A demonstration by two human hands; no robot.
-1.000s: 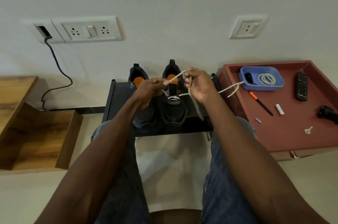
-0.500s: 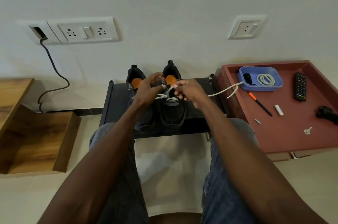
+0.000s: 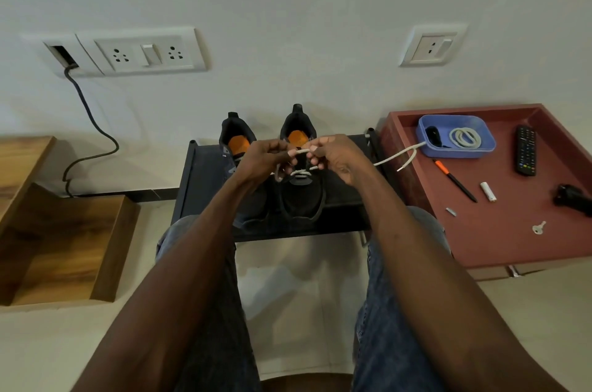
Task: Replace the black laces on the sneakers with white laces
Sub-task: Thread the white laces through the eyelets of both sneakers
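Two black sneakers with orange insoles stand side by side on a low black stand point(image 3: 346, 193). The right sneaker point(image 3: 301, 196) carries a white lace point(image 3: 300, 172) across its lower eyelets; the left sneaker point(image 3: 235, 142) is partly hidden by my left arm. My left hand point(image 3: 264, 161) and my right hand point(image 3: 333, 158) meet above the right sneaker's tongue and pinch a short stretch of the white lace between them. A loose white lace end point(image 3: 398, 156) trails right toward the red tray. A coiled white lace point(image 3: 465, 137) lies in a blue box point(image 3: 456, 153).
The red tray point(image 3: 499, 241) at right holds the blue box, a black remote point(image 3: 525, 150), an orange-and-black pen point(image 3: 455, 179), a white cylinder point(image 3: 488, 191), a key point(image 3: 538, 227) and a black object point(image 3: 573, 199). A wooden step unit point(image 3: 64, 241) stands at left. Wall sockets and a black cable point(image 3: 86, 122) are behind.
My hands came down from a raised pull to the sneaker's tongue, then drew close together, both now pinching the lace over the right sneaker. The view shifted slightly.
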